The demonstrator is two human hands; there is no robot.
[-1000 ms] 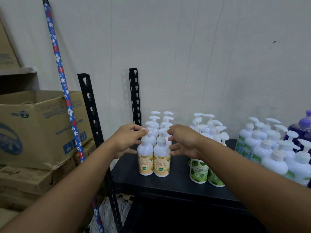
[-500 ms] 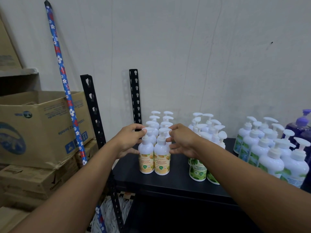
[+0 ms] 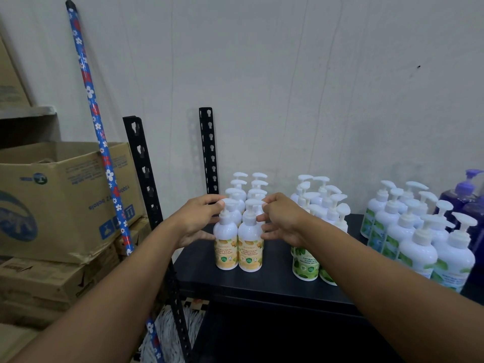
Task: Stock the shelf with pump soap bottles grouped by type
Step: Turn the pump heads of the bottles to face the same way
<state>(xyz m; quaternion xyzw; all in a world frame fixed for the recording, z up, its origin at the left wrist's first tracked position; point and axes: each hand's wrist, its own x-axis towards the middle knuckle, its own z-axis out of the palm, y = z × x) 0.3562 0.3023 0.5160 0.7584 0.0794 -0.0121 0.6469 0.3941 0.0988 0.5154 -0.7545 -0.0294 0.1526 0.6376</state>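
Two rows of white pump bottles with yellow labels stand at the left end of the black shelf top (image 3: 262, 284). My left hand (image 3: 195, 221) holds the front left yellow-label bottle (image 3: 225, 247), a fingertip on its pump head and the thumb against its side. My right hand (image 3: 284, 221) holds the front right yellow-label bottle (image 3: 250, 251) the same way from the right. Behind my right wrist is a group of green-label bottles (image 3: 305, 265). Larger white bottles with leaf labels (image 3: 416, 252) stand further right, then purple bottles (image 3: 461, 195).
Two black slotted shelf uprights (image 3: 142, 163) (image 3: 209, 153) rise at the shelf's left end. A flower-patterned pole (image 3: 97, 121) leans on the wall beside an open cardboard box (image 3: 52, 200) stacked on flatter cartons. A mop head (image 3: 170, 334) lies on the floor below.
Both hands stay on the two front yellow-label bottles. The view has shifted slightly; the bottles have not visibly moved.
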